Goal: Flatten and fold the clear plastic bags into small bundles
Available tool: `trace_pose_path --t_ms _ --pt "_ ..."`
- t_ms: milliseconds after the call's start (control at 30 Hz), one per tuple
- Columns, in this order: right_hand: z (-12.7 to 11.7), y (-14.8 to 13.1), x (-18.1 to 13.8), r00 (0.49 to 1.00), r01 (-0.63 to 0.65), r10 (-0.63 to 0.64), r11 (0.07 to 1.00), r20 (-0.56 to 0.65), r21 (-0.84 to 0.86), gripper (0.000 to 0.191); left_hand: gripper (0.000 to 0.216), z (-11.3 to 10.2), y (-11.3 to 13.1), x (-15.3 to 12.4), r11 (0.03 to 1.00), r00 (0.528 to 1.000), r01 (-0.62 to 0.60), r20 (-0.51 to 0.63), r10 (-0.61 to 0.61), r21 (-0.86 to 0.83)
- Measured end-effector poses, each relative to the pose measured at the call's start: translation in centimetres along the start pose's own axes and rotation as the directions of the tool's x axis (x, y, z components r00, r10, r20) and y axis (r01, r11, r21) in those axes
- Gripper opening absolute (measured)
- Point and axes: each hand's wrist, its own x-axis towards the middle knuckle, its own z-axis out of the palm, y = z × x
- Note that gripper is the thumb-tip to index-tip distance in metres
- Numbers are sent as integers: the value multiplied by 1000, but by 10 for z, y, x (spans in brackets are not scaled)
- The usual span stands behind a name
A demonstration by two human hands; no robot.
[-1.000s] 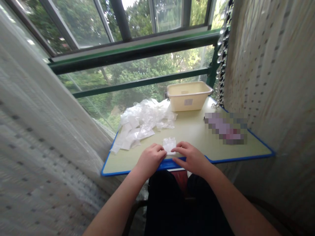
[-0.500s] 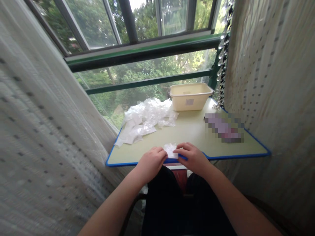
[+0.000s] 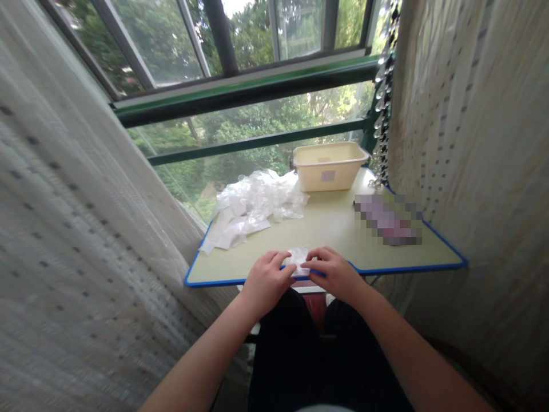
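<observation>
A small, crinkled clear plastic bag [image 3: 299,258] lies at the table's near edge, between my two hands. My left hand [image 3: 268,280] is at its left side, thumb and forefinger spread apart, with the thumb tip touching the plastic. On the other side, my right hand [image 3: 337,273] has its bent fingers and thumb on the bag's right edge, holding it. Farther back on the left lies a loose heap of similar clear plastic bags [image 3: 261,197], some flat and some crumpled.
A cream plastic bin [image 3: 328,174] stands at the table's back right. A blurred-out purplish item [image 3: 384,220] lies on the right. The pale table [image 3: 326,229] has a blue rim. Curtains [image 3: 463,143] hang at both sides, and a window railing [image 3: 257,94] runs behind.
The thumb and forefinger of my left hand have parted from a pinch at the bag's left edge. My right hand stays almost in place. The view has shifted slightly.
</observation>
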Motion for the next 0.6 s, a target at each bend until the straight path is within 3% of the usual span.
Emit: trace_pose_path --t_ms 167,300,433,600 --pt "-2 -6 1 1000 -27 28 998 -7 49 25 16 2 -1 1 1000 999 -7 -37 6 -27" --pt "-3 -9 2 999 -13 12 1000 36 23 17 21 -3 6 4 999 999 35 -31 -35 10" --pt "-3 -7 1 998 -65 65 998 -2 8 14 19 -8 10 10 999 999 33 -5 -33 5" --pt "-5 -3 1 988 -148 151 985 -31 87 11 50 -2 -1 17 992 998 -68 10 70 -109"
